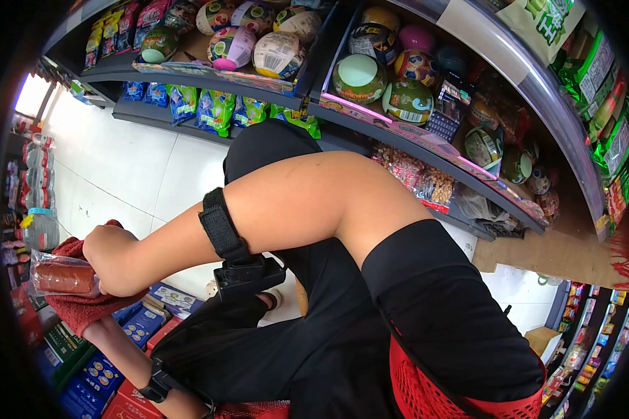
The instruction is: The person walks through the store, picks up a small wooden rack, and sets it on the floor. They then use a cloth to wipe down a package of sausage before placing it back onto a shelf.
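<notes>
My right hand (113, 258) is closed at the left of the view, at the inner end of a reddish-brown bar in a clear plastic wrapper (64, 277). Around and beneath the packet bunches a dark red cloth (94, 314). My left forearm (122, 349) comes up from below, and its hand is hidden under the cloth, so its fingers do not show. Black straps circle both forearms, the right one carrying a small black box (248, 277).
Above, shelves (217, 75) hold toy eggs (278, 54) and bagged snacks (215, 112). Bundled bottles (40, 181) stand at far left. Blue boxes (94, 380) lie below my left arm. Green packets (611, 140) hang at right. White floor tiles (129, 153) show between.
</notes>
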The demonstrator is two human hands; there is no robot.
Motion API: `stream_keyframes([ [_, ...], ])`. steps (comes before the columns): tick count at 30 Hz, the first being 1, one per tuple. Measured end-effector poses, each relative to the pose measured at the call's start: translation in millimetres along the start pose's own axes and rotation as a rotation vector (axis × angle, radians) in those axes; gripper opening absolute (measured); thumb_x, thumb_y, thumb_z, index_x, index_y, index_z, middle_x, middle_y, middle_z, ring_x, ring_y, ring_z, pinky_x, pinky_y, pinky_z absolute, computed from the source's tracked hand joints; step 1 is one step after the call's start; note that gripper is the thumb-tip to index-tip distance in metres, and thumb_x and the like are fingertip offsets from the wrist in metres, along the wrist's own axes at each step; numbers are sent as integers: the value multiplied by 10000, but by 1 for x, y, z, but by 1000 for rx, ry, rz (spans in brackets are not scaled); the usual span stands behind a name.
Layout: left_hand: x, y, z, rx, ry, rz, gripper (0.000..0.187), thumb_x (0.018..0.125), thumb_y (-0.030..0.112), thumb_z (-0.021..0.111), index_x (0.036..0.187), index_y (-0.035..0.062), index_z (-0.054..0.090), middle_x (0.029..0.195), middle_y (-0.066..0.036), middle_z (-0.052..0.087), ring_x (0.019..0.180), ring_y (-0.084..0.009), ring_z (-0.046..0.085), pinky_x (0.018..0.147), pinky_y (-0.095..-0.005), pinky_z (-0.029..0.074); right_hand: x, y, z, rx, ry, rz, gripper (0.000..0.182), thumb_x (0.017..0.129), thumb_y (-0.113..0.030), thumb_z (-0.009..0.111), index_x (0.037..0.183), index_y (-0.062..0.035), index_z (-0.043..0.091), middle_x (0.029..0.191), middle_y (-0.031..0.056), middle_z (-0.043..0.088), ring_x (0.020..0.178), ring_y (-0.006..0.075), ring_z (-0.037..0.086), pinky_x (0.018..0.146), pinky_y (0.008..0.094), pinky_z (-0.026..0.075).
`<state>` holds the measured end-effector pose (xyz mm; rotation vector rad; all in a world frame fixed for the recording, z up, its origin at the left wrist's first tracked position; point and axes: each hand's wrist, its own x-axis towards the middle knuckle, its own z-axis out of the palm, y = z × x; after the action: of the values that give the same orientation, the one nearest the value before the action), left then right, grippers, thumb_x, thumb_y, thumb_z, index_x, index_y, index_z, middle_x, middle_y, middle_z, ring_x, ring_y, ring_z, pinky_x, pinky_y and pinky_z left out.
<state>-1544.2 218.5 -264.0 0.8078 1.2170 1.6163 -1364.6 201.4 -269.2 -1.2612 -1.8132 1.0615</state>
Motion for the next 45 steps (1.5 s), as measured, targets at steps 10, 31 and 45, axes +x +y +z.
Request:
stream_keyframes([
  [10,-22,11,30,-28,44,-42,489,1017,367,356,1411,78,384,1418,-164,440,1261,-328,486,1057,-513,403,-2,4,-9,-23,-62,-60,354,627,-308,806,761,5,711,792,202,688,812,309,691,743,359,550],
  [31,-19,2,22,-81,-121,-106,546,1007,442,328,1453,126,316,1441,-168,403,1300,-348,439,1091,-522,351,-8,0,-9,105,-85,-50,641,608,-393,807,962,96,591,915,238,662,881,333,665,795,372,532],
  [45,-22,5,27,-95,-92,-94,499,1015,395,336,1411,93,371,1386,-172,456,1254,-346,485,1062,-523,392,-11,-3,-13,90,5,-61,458,610,-341,766,802,62,660,821,234,674,806,338,681,765,377,547],
])
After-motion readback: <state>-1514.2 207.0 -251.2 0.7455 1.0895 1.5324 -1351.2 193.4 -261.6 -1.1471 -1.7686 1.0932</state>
